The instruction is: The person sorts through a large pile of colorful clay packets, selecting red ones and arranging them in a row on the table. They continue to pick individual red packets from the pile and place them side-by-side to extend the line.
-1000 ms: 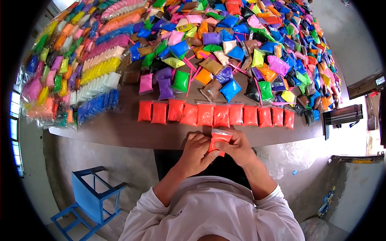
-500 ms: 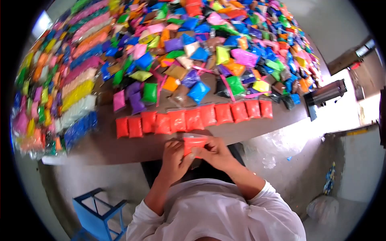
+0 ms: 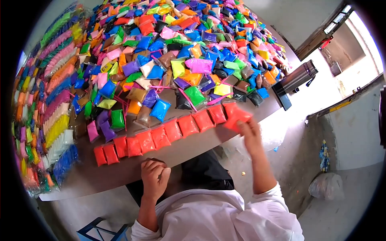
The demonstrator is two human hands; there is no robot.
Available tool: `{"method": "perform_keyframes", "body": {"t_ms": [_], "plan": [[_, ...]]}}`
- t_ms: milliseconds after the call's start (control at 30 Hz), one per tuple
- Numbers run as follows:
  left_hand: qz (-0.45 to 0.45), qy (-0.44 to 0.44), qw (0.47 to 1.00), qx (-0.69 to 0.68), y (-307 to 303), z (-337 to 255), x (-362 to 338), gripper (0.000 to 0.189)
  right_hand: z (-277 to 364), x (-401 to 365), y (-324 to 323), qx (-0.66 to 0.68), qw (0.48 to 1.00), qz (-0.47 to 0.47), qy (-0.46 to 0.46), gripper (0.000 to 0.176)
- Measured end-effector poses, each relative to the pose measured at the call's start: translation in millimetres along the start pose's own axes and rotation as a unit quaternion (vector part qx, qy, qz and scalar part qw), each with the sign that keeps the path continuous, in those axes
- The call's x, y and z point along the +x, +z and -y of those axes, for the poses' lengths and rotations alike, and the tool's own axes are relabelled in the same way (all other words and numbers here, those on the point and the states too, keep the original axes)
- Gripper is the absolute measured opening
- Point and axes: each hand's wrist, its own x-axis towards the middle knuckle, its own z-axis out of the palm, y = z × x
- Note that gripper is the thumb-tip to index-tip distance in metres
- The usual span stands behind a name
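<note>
I log: right hand (image 3: 252, 135) pinches orange packet (image 3: 237, 116) at row's (image 3: 161, 137) two-o'clock end; left hand (image 3: 155, 176) curled, empty. Placing needs edge alignment.

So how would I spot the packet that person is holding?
Find the table heaped with coloured packets, then the row of orange packets along its near edge. At the row's right end, the orange packet is the only one gripped by the right hand.

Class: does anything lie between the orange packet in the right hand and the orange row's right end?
Nothing visible does: the right hand holds the orange packet right at the end of the orange row.
</note>
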Motion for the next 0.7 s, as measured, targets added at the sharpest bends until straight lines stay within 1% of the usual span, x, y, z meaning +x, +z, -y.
{"method": "perform_keyframes", "body": {"t_ms": [67,100,167,200,267,300,367,400,467,500,567,700], "plan": [[-0.009,0.004,1.000,0.011,3.7,-1.5,1.0,0.022,-8.1,26.1,-39.8,-0.046,0.997,-0.005,-0.061,0.027],[-0.017,0.006,1.000,0.023,5.8,-2.5,1.4,0.024,-9.4,37.6,-52.5,-0.046,0.997,-0.007,-0.061,0.027],[-0.022,0.008,0.999,0.035,8.8,-4.6,2.3,0.022,-11.5,58.1,-69.1,-0.155,0.987,0.030,0.021,0.028],[-0.029,0.009,0.998,0.049,9.6,-4.8,2.5,0.022,-17.0,65.3,-72.7,-0.154,0.987,0.030,0.021,0.028],[-0.037,0.010,0.998,0.057,11.6,-4.9,3.1,0.022,-25.5,77.5,-72.9,-0.122,0.989,0.083,0.011,0.029],[-0.043,0.010,0.997,0.063,11.6,-4.8,1.9,0.022,-25.9,80.3,-71.3,-0.119,0.989,0.085,0.013,0.029],[-0.048,0.008,0.997,0.064,14.8,-1.5,-0.5,0.022,-23.3,84.1,-67.8,-0.191,0.977,0.085,0.031,0.030],[-0.054,0.007,0.997,0.062,15.9,-0.4,-1.3,0.023,-25.0,85.3,-66.8,-0.190,0.977,0.087,0.031,0.030],[-0.058,0.004,0.996,0.069,16.9,-1.2,-1.5,0.023,-27.1,85.3,-63.8,-0.289,0.957,0.012,-0.021,0.034],[-0.062,0.003,0.995,0.075,17.5,-1.4,-1.0,0.023,-25.3,83.9,-61.1,-0.289,0.957,0.015,-0.020,0.034],[-0.063,0.005,0.995,0.079,17.9,-1.3,-0.4,0.023,-15.8,76.7,-53.8,-0.340,0.938,-0.066,-0.013,0.036],[-0.072,0.010,0.994,0.077,18.6,-2.1,0.8,0.023,-4.3,65.4,-32.8,-0.326,0.941,-0.078,-0.036,0.036]]}}
